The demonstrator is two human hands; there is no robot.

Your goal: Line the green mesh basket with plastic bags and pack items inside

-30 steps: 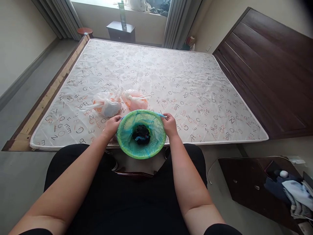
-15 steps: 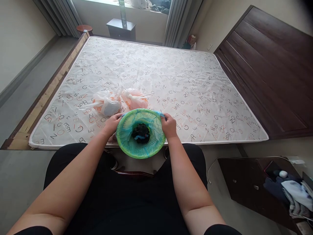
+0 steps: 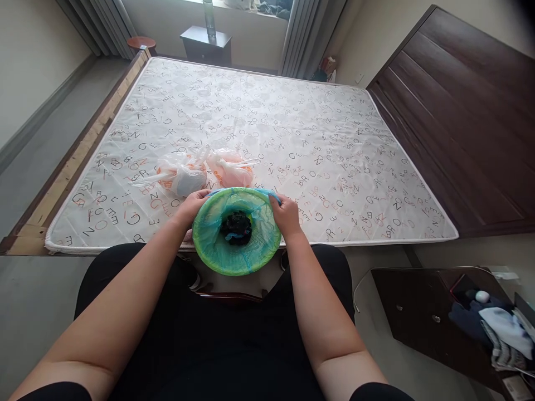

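Between my knees is a green trash can [image 3: 209,259], its mouth tilted toward me. A thin blue-green plastic bag [image 3: 261,223] lines it and folds over the rim. Down inside lies a crumpled black bundle [image 3: 236,227], with a bit of blue on it. My left hand [image 3: 193,206] is closed at the upper left of the rim, with fingers partly hidden behind it. On the upper right, my right hand [image 3: 286,213] pinches the edge of the liner against the rim.
Two knotted plastic bags, one whitish [image 3: 186,175] and one pinkish [image 3: 230,168], sit on the mattress [image 3: 326,145] just beyond the can. A dark cabinet [image 3: 412,306] with clothes on top stands at my right. Behind the bed is a nightstand [image 3: 204,40].
The trash can has shifted slightly left and toward me. My right hand has slid a little left along the rim, still gripping the liner.
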